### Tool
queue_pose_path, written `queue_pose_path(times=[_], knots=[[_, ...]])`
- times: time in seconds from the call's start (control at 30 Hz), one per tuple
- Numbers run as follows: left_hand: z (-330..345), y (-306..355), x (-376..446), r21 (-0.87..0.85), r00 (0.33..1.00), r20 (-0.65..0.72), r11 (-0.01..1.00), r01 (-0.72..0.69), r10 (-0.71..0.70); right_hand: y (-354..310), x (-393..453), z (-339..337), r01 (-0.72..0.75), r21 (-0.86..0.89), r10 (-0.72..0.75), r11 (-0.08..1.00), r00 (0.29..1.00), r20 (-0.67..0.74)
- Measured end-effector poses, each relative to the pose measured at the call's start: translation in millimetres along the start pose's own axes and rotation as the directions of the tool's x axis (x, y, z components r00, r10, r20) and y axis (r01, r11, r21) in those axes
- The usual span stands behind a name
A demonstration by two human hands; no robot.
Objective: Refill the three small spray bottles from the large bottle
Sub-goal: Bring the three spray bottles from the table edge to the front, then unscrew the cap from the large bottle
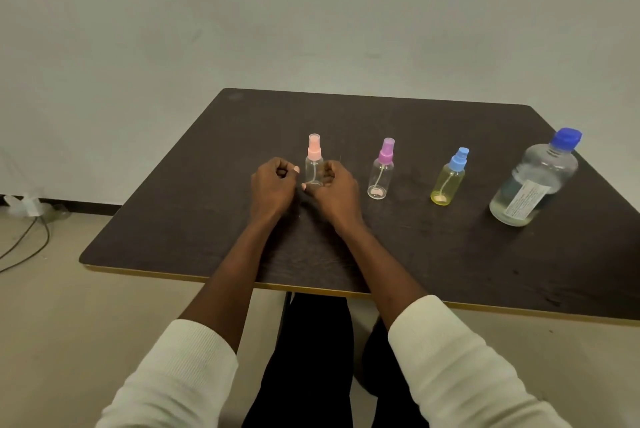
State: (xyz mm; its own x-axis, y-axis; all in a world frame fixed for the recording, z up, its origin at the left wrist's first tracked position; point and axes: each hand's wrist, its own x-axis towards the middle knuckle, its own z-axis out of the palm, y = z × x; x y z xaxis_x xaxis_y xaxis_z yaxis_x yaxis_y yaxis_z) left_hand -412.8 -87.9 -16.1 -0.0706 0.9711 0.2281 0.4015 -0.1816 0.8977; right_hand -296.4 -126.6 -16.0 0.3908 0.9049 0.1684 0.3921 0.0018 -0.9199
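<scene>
four containers stand upright in a row across the dark brown wood-grain tabletop, evidently laid out in working order. from the person's left: a small clear plastic spray bottle with a pink pump cap, a small clear spray bottle with a purple pump cap, a small yellow-tinted spray bottle with a blue pump cap, and, well apart at the far right, a large clear plastic bottle with a blue cap and a white label, partly filled with clear liquid. all caps remain on; no refilling appears done.

the left hand is loosely curled just beside the pink-capped bottle, gripping nothing. the right hand is likewise curled on the other side; contact with the bottle cannot be confirmed. this flanking position suggests the pink-capped bottle will be steadied and uncapped first.
</scene>
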Motion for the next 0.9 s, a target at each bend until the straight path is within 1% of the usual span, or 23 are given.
queue_pose_path(times=[0.07, 0.13, 0.27, 0.33, 0.43, 0.53, 0.6, 0.63, 0.7, 0.73, 0.8, 0.83, 0.9], knots=[[-2, 1, -1, -0.045, 1.000, -0.023, 0.999, -0.013, 0.012, 1, 0, 1, 0.012, 0.011, -0.012, 1.000, 1.000, -0.009], [-5, 4, -3, -0.132, 0.998, -0.060, 0.991, -0.031, 0.024, 3, 1, 1, 0.013, 0.019, -0.013, 1.000, 1.000, -0.012], [-9, 12, -9, -0.262, 0.993, -0.094, 0.960, -0.099, 0.077, 2, 0, -4, -0.054, 0.096, 0.051, 0.994, 0.998, 0.034], [-10, 15, -9, -0.326, 0.994, -0.076, 0.940, -0.103, 0.083, 3, 1, -6, -0.074, 0.139, 0.066, 0.987, 0.996, 0.061], [-7, 22, -9, -0.400, 0.995, -0.008, 0.911, -0.096, 0.102, 2, 2, -8, -0.107, 0.203, 0.090, 0.973, 0.992, 0.088], [3, 26, -11, -0.424, 0.986, 0.063, 0.899, -0.114, 0.155, 3, 4, -11, -0.132, 0.288, 0.111, 0.948, 0.990, 0.088], [7, 27, -9, -0.414, 0.991, 0.050, 0.906, -0.095, 0.127, 2, 6, -10, -0.148, 0.333, 0.128, 0.931, 0.989, 0.080], [8, 26, -8, -0.407, 0.995, 0.011, 0.910, -0.083, 0.095, 3, 6, -11, -0.157, 0.361, 0.143, 0.919, 0.988, 0.066], [5, 21, -8, -0.352, 0.988, -0.146, 0.931, -0.100, 0.051, -1, 4, -9, -0.164, 0.394, 0.156, 0.904, 0.986, 0.051], [3, 19, -10, -0.293, 0.971, -0.234, 0.948, -0.121, 0.052, -2, 2, -8, -0.158, 0.389, 0.153, 0.907, 0.987, 0.043], [4, 19, -21, -0.150, 0.928, -0.350, 0.971, -0.188, 0.126, -2, -4, -13, -0.130, 0.365, 0.137, 0.922, 0.991, 0.006], [4, 20, -27, -0.081, 0.910, -0.361, 0.966, -0.246, 0.202, -3, -8, -16, -0.110, 0.360, 0.122, 0.927, 0.993, -0.010], [7, 21, -39, 0.064, 0.883, -0.285, 0.926, -0.372, 0.374, -1, -18, -24, -0.091, 0.345, 0.109, 0.934, 0.993, -0.035]])
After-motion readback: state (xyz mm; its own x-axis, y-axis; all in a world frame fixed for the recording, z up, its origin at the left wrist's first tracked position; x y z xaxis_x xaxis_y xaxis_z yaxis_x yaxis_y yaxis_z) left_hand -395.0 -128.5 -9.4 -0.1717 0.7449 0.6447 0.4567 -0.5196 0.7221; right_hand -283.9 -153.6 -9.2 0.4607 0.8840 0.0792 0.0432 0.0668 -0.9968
